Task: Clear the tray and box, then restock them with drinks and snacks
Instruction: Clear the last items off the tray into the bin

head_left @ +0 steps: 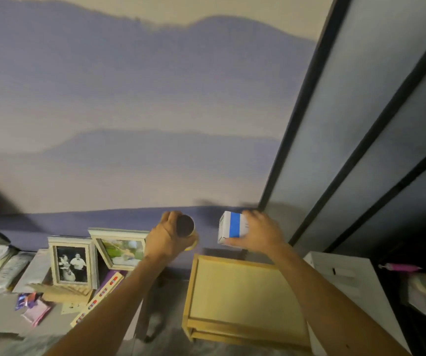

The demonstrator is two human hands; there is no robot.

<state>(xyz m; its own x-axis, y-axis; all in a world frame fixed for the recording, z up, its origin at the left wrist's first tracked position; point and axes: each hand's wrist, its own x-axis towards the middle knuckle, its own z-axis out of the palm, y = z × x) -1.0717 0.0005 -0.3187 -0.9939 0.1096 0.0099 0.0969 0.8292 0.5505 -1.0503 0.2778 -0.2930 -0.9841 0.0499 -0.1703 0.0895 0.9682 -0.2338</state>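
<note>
My left hand (164, 238) is raised in front of the wall and grips a round can (185, 225) with a dark end facing me and a yellowish body. My right hand (262, 233) holds a small white carton with a blue stripe (232, 227) at the same height, to the right of the can. Below both hands lies a pale wooden tray (245, 294) with a raised rim; its inside is bare. A white box (347, 278) stands just right of the tray, partly hidden by my right forearm.
Two framed photos (72, 263) lean against the wall at left, with snack packets (31, 304), a long flat pack (99, 294) and papers in front of them. Dark-framed glass panels (360, 124) rise at right. A cluttered dark shelf with a pink item (399, 267) sits far right.
</note>
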